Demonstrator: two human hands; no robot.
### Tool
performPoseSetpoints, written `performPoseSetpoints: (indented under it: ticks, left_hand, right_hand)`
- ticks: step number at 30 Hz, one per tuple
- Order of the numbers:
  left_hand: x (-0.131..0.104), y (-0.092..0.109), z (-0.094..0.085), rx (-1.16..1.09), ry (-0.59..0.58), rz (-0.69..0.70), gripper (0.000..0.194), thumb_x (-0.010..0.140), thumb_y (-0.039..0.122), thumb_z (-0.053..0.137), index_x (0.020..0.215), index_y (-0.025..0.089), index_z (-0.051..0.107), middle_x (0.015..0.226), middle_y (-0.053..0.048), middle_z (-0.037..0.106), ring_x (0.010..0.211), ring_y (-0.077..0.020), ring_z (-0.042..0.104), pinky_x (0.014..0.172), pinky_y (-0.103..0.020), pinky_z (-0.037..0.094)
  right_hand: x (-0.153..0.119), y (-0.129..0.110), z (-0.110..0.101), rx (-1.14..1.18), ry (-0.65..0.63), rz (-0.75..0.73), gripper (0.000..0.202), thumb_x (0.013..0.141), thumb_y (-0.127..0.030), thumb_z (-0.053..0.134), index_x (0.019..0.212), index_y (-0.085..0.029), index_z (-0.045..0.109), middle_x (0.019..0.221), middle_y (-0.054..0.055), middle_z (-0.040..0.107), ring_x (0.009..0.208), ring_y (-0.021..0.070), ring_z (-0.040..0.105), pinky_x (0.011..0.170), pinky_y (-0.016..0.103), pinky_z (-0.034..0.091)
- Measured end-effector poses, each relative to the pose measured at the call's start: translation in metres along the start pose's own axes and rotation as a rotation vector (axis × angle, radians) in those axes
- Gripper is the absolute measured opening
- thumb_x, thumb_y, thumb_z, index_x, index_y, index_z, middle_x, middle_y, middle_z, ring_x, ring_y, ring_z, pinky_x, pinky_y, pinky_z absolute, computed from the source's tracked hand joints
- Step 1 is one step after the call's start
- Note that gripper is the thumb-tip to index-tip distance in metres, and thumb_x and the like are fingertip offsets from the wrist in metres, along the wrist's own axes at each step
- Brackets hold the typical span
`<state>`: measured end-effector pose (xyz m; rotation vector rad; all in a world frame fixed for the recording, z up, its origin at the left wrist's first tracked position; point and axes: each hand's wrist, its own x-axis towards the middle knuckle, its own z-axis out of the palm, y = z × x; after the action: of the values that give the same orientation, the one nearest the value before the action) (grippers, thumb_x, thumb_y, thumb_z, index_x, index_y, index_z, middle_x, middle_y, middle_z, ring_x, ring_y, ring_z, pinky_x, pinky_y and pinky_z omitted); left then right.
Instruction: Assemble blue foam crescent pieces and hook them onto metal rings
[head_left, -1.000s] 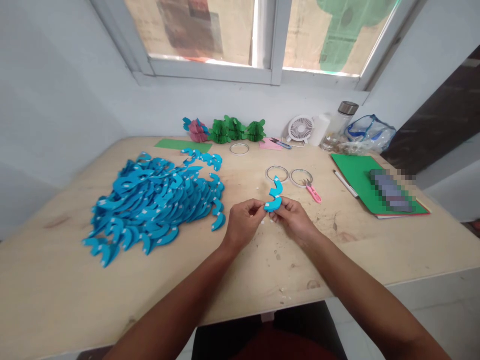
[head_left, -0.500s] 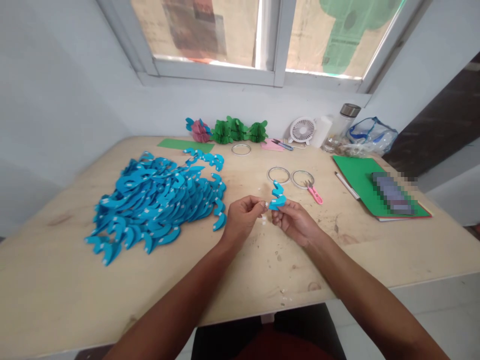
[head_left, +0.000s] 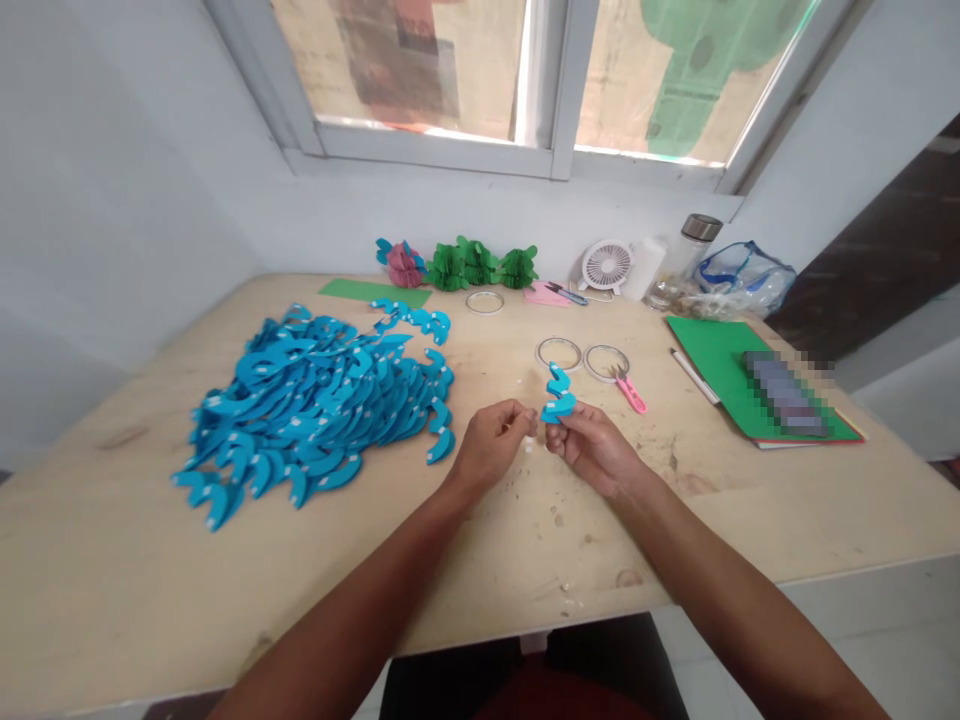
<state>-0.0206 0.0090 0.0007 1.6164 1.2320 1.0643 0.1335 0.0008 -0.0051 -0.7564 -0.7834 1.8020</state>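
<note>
Between thumb and fingers, my right hand (head_left: 592, 445) pinches a wavy blue paper cutout (head_left: 558, 400) with small white squares on it. My left hand (head_left: 495, 435) is closed just left of the cutout, fingertips pinched together; whatever they hold is too small to make out. Little white bits lie on the table below the fingertips. To the left spreads a large pile of similar blue paper cutouts (head_left: 315, 400), many bearing white squares.
Tape rolls (head_left: 559, 354) and pink-handled thread snips (head_left: 628, 390) lie beyond my hands. Green paper (head_left: 705, 350) carries a blurred phone-like object on the right. Folded paper figures (head_left: 461, 264), a small fan (head_left: 607, 265) and a bottle (head_left: 694, 245) stand along the wall.
My left fingertips show a small white bit earlier that is no longer clear now. The right hand keeps the cutout in nearly the same place; the view shifts slightly.
</note>
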Motion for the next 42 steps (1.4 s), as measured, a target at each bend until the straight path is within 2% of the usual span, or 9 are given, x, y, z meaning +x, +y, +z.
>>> performPoseSetpoints:
  ticks: [4, 13, 17, 20, 23, 27, 31, 37, 42]
  left_hand:
    - [0.001, -0.0026, -0.0001, -0.061, -0.013, 0.001, 0.013, 0.069, 0.02, 0.05, 0.069, 0.017, 0.063, 0.068, -0.002, 0.066, 0.066, -0.0146, 0.059, 0.066, -0.026, 0.044]
    - [-0.0004, 0.0011, -0.0014, -0.002, -0.046, -0.011, 0.036, 0.081, 0.032, 0.042, 0.048, 0.019, 0.05, 0.051, 0.0, 0.057, 0.054, -0.0124, 0.052, 0.06, -0.024, 0.039]
    - [0.0007, -0.0045, 0.0, -0.067, -0.031, -0.035, 0.014, 0.072, 0.02, 0.048, 0.062, 0.018, 0.058, 0.056, 0.001, 0.06, 0.055, -0.0127, 0.054, 0.058, -0.024, 0.041]
    - [0.0015, -0.0052, 0.0013, -0.131, -0.029, -0.021, 0.013, 0.065, 0.013, 0.049, 0.068, 0.017, 0.061, 0.06, 0.001, 0.062, 0.059, -0.0128, 0.056, 0.062, -0.024, 0.043]
    - [0.0015, -0.0014, 0.002, -0.242, -0.089, -0.031, 0.009, 0.066, 0.017, 0.052, 0.065, 0.016, 0.061, 0.064, -0.001, 0.064, 0.065, -0.0139, 0.059, 0.067, -0.026, 0.044]
    - [0.0008, 0.0011, 0.0009, -0.445, -0.149, -0.144, 0.018, 0.072, 0.03, 0.054, 0.071, 0.015, 0.063, 0.064, -0.003, 0.064, 0.062, -0.0135, 0.057, 0.06, -0.025, 0.044]
    - [0.0, -0.0008, 0.0004, -0.557, -0.183, -0.15, 0.022, 0.073, 0.035, 0.056, 0.068, 0.014, 0.062, 0.066, -0.005, 0.064, 0.062, -0.0141, 0.058, 0.06, -0.026, 0.045]
    - [-0.0013, 0.0005, 0.0028, -0.523, -0.089, -0.168, 0.018, 0.068, 0.032, 0.061, 0.065, 0.014, 0.063, 0.059, -0.004, 0.063, 0.055, -0.0124, 0.056, 0.054, -0.024, 0.044]
    - [-0.001, 0.0034, 0.0006, -0.48, -0.091, -0.18, 0.017, 0.065, 0.031, 0.062, 0.063, 0.014, 0.065, 0.059, -0.004, 0.065, 0.057, -0.0131, 0.057, 0.057, -0.025, 0.046]
  right_hand:
    - [-0.0003, -0.0007, 0.0007, -0.012, 0.007, -0.003, 0.012, 0.069, -0.024, 0.071, 0.074, -0.015, 0.065, 0.059, 0.0, 0.061, 0.052, 0.0075, 0.051, 0.05, 0.02, 0.037]
    - [-0.0002, -0.0014, 0.0017, -0.038, 0.021, 0.013, 0.014, 0.067, -0.026, 0.072, 0.073, -0.015, 0.065, 0.059, 0.0, 0.059, 0.053, 0.0083, 0.05, 0.05, 0.02, 0.037]
    - [-0.0002, -0.0011, 0.0022, -0.026, 0.019, 0.01, 0.013, 0.067, -0.026, 0.072, 0.074, -0.016, 0.066, 0.059, 0.0, 0.06, 0.053, 0.0081, 0.049, 0.05, 0.02, 0.036]
    - [0.0001, -0.0008, 0.0022, -0.028, 0.021, 0.007, 0.014, 0.068, -0.026, 0.072, 0.074, -0.016, 0.066, 0.059, 0.0, 0.06, 0.053, 0.0081, 0.05, 0.05, 0.021, 0.036]
    - [0.0001, -0.001, 0.0024, -0.041, 0.026, 0.003, 0.014, 0.067, -0.026, 0.072, 0.073, -0.016, 0.065, 0.059, 0.0, 0.06, 0.053, 0.0083, 0.05, 0.05, 0.021, 0.035]
    - [-0.0009, -0.0022, 0.0041, -0.082, 0.027, -0.005, 0.015, 0.068, -0.028, 0.072, 0.071, -0.015, 0.065, 0.059, 0.0, 0.059, 0.053, 0.0078, 0.049, 0.051, 0.021, 0.035]
    - [-0.0017, -0.003, 0.0062, -0.135, 0.035, -0.042, 0.017, 0.069, -0.031, 0.071, 0.068, -0.015, 0.065, 0.059, 0.0, 0.059, 0.053, 0.0079, 0.048, 0.052, 0.021, 0.035]
    - [-0.0011, -0.0018, 0.0052, -0.219, 0.057, -0.078, 0.019, 0.068, -0.034, 0.072, 0.067, -0.017, 0.065, 0.058, 0.0, 0.059, 0.051, 0.0088, 0.046, 0.052, 0.023, 0.034]
    - [-0.0007, -0.0017, 0.0037, -0.237, 0.046, -0.084, 0.018, 0.069, -0.034, 0.07, 0.068, -0.017, 0.064, 0.059, 0.0, 0.059, 0.052, 0.0089, 0.046, 0.053, 0.024, 0.035]
